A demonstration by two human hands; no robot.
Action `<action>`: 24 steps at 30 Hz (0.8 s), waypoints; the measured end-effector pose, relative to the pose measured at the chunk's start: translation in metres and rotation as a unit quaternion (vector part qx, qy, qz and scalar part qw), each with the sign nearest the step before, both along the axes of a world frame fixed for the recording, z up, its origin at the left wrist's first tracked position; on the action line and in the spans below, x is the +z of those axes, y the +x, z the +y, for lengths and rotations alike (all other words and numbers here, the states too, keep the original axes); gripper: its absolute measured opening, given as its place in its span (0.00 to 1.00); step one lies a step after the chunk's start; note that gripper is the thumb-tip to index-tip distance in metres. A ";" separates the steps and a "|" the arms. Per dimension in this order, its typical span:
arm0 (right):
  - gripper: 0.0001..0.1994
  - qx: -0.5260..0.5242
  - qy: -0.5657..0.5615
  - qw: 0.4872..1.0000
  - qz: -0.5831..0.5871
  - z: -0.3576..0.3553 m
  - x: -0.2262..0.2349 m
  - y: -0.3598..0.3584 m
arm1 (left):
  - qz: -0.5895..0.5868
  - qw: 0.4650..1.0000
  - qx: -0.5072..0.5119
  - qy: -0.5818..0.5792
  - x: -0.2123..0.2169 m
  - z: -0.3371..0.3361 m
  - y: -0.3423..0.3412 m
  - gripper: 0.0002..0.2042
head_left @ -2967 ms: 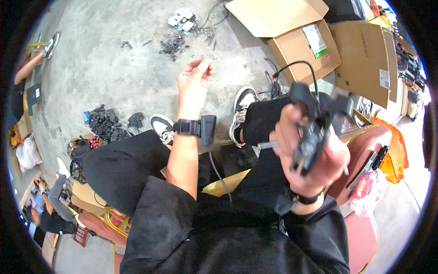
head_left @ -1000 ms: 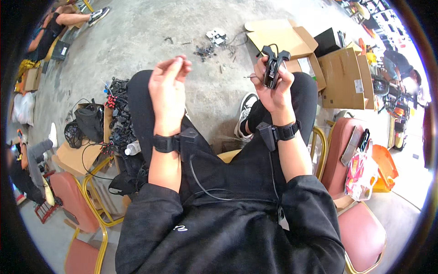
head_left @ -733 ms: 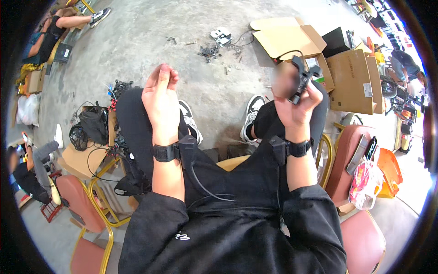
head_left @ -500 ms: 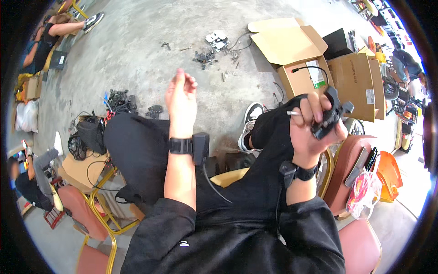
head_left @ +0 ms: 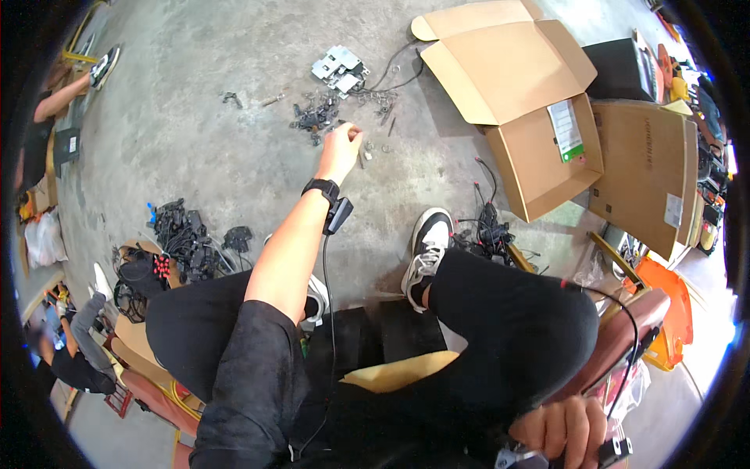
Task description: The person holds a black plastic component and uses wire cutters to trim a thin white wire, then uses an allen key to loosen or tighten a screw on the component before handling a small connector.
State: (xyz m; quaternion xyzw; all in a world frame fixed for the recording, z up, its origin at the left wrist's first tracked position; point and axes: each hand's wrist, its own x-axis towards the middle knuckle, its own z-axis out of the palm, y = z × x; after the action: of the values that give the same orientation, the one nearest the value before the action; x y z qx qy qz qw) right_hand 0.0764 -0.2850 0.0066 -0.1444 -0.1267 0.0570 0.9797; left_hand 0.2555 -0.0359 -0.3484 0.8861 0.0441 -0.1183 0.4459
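Observation:
My left hand (head_left: 341, 152) reaches out low over the concrete floor, fingers pinched together; whatever they hold is hidden. Just beyond it lies a pile of small black parts (head_left: 314, 115), and beside the fingertips are a thin dark rod (head_left: 361, 159) and small loose bits. At the lower right edge, my right hand (head_left: 564, 431) is curled around a black plastic device (head_left: 616, 451), partly cut off by the frame. From that device a black cable (head_left: 630, 322) arcs up over my right thigh. A silver-white metal assembly (head_left: 341, 69) rests beyond the black parts.
An open cardboard box (head_left: 539, 168) stands at right, beside a larger carton (head_left: 642, 168). Tangled black cables and parts (head_left: 183, 234) lie left of my legs, with another bunch (head_left: 492, 230) by my right shoe. An orange plastic piece (head_left: 668, 313) is far right. Other people sit at left.
My left hand went from raised and open to down by the floor parts, fingers pinched. My right hand dropped to the lower right edge with the black device. My view shifted.

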 end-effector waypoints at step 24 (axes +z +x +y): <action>0.08 0.072 0.040 0.992 0.095 -0.021 -0.022 0.030 | -0.026 0.998 -0.051 -0.010 -0.052 -0.023 0.031 0.06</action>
State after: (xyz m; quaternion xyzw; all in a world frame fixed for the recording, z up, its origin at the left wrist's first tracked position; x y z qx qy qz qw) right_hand 0.1063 -0.3058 -0.0150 -0.0893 -0.0450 0.1354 0.9857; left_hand 0.2864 -0.0584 -0.3999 0.8854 -0.0140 -0.1184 0.4492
